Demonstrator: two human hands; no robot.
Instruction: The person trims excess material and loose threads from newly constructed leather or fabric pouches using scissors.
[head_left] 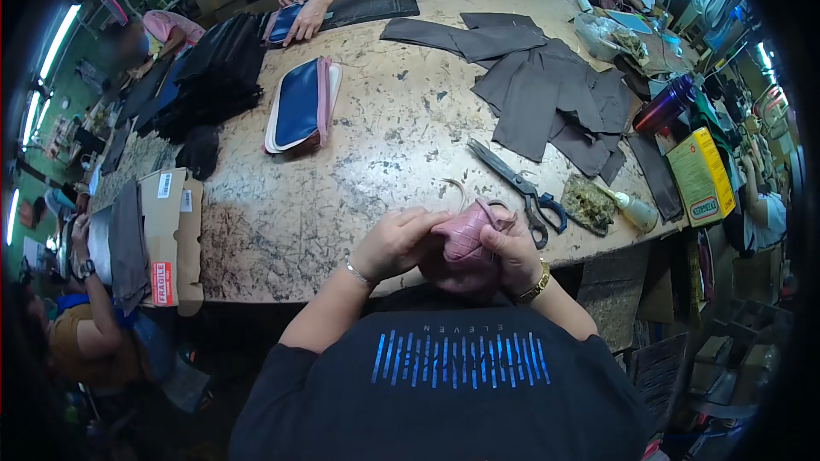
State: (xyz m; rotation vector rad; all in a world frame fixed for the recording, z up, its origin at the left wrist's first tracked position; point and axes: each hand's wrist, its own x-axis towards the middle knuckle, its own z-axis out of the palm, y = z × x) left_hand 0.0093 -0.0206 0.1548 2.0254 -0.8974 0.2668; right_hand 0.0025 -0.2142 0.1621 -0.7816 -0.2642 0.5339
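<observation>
A pink quilted pouch (pixel 465 243) is bunched up between my hands at the table's front edge. My left hand (pixel 397 243) pinches its left edge between thumb and fingers. At the other side my right hand (pixel 514 254) grips it, thumb across the front and fingers behind, partly hidden. A thin pale strip (pixel 459 190) curls up on the table just beyond the pouch. Beside my right hand lies a pair of dark-handled scissors (pixel 523 183), blades pointing away to the upper left.
A blue-and-pink zipped pouch (pixel 299 107) lies mid-table. Dark fabric pieces (pixel 555 90) are heaped at right, near a glue bottle (pixel 636 209) and yellow box (pixel 702 175). Black pieces (pixel 213 68) are stacked at left. Across the table, another person's hands (pixel 305 13) handle pouches.
</observation>
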